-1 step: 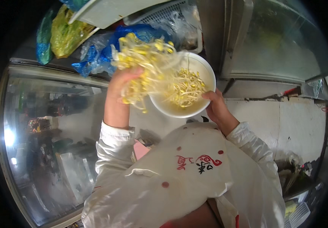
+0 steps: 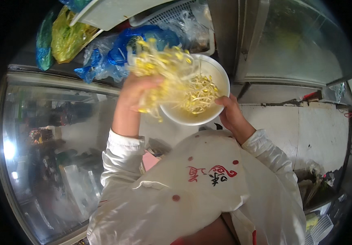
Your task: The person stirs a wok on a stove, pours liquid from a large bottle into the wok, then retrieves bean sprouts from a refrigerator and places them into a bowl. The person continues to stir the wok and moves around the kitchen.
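My left hand (image 2: 138,90) is closed around a big bunch of yellow-headed bean sprouts (image 2: 164,61), some hanging below the fist and some reaching over the bowl's left side. The bunch is smeared by motion. With my right hand (image 2: 232,114) I grip the right rim of a white bowl (image 2: 221,74), thumb over the edge and fingers underneath, mostly hidden. Inside the bowl lies a smaller heap of bean sprouts (image 2: 200,96). The held bunch covers part of the bowl's left rim.
Beyond my hands, blue plastic bags (image 2: 121,47), a yellow-green bag (image 2: 68,38) and a white tray (image 2: 110,14) crowd a shelf. A glass-topped case (image 2: 57,151) stands on the left. A metal-framed glass cabinet (image 2: 290,45) stands at the far right.
My left hand has shifted slightly to the right with the sprouts, whose outline is more blurred. The bowl and my right hand have barely moved.
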Demonstrator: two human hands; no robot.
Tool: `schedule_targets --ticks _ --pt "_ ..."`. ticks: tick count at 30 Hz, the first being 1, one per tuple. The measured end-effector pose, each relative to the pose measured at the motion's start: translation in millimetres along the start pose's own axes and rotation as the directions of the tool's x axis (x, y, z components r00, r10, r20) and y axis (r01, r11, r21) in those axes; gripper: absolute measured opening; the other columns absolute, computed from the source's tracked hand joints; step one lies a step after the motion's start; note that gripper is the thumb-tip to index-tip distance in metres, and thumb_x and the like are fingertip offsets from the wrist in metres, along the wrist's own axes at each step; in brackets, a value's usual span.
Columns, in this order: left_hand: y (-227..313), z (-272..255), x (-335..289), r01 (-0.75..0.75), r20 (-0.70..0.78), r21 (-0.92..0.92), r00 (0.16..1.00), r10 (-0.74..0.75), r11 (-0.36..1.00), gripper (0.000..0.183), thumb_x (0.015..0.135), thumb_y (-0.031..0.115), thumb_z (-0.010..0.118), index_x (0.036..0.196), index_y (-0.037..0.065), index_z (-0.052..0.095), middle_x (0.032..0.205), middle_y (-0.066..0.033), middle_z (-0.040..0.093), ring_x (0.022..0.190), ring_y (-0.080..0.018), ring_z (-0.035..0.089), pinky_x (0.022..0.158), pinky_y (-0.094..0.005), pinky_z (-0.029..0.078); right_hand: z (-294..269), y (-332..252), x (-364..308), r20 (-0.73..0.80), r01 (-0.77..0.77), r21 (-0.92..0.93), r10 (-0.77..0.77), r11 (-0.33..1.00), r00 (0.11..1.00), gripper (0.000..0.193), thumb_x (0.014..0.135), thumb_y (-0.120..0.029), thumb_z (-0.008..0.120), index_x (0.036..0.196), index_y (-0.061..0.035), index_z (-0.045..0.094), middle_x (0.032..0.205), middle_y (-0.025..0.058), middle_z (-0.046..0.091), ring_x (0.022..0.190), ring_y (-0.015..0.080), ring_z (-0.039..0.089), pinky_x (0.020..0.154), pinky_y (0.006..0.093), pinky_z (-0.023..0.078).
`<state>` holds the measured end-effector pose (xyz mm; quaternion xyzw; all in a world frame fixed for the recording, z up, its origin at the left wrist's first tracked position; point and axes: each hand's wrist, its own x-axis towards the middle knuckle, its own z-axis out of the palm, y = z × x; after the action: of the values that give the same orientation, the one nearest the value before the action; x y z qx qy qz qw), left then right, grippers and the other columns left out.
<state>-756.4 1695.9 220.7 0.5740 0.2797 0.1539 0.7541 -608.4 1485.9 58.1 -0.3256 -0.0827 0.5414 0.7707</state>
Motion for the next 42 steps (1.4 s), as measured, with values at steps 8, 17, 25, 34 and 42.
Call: schedule_targets --ticks 8,17,25,34,42 --pt "-61 65 17 -0.249 0.249 0.957 0.968 0.021 0.146 0.082 0.064 0.019 0.084 0.138 0.024 0.050 0.145 -0.0239 0.042 0.128 -0.0374 0.049 0.101 -0.0404 0.045 -2 2 -1 -0.086 0.059 -0.034 -0.062 0.998 0.994 0.058 0.077 -0.007 0.056 0.134 0.0022 0.044 0.125 0.0131 0.058 0.114 0.0236 0.056 0.099 0.0359 0.044" --pt "-24 25 15 -0.347 0.200 0.806 0.922 0.332 0.479 0.033 0.084 0.009 0.072 0.116 0.008 0.065 0.107 -0.0083 0.066 0.085 -0.0117 0.062 0.071 -0.0254 0.050 -25 5 -9 -0.064 0.088 0.023 -0.086 0.996 0.994 0.059 0.079 -0.009 0.058 0.135 0.0018 0.044 0.125 0.0122 0.058 0.115 0.0237 0.057 0.097 0.0366 0.046" --pt "-172 -71 33 -0.285 0.012 0.564 0.941 0.337 0.775 0.023 0.096 0.019 0.062 0.080 0.002 0.062 0.064 0.0025 0.056 0.060 -0.0042 0.049 0.053 -0.0251 0.039 -37 12 -74 -0.247 0.157 0.160 -0.115 0.974 0.962 0.062 0.075 -0.010 0.056 0.134 0.0057 0.043 0.123 0.0175 0.058 0.109 0.0292 0.060 0.092 0.0407 0.052" --pt "-410 -196 0 -0.446 0.340 0.894 0.606 -0.719 0.047 0.020 0.089 0.022 0.060 0.094 0.004 0.068 0.090 -0.0143 0.067 0.084 -0.0203 0.063 0.071 -0.0317 0.049 -89 51 -206 -0.602 0.491 0.152 -0.314 0.858 0.735 0.061 0.075 -0.017 0.063 0.131 0.0045 0.049 0.122 0.0161 0.062 0.109 0.0281 0.062 0.093 0.0399 0.052" --pt "-420 -31 76 0.052 0.223 0.921 0.741 -0.633 0.387 0.021 0.089 0.020 0.060 0.098 0.002 0.066 0.089 -0.0133 0.067 0.082 -0.0202 0.063 0.071 -0.0324 0.051 -131 16 -258 -0.755 0.674 0.153 -0.354 0.723 0.552 0.070 0.067 -0.013 0.057 0.135 -0.0056 0.044 0.123 0.0100 0.058 0.104 0.0228 0.062 0.079 0.0349 0.056"
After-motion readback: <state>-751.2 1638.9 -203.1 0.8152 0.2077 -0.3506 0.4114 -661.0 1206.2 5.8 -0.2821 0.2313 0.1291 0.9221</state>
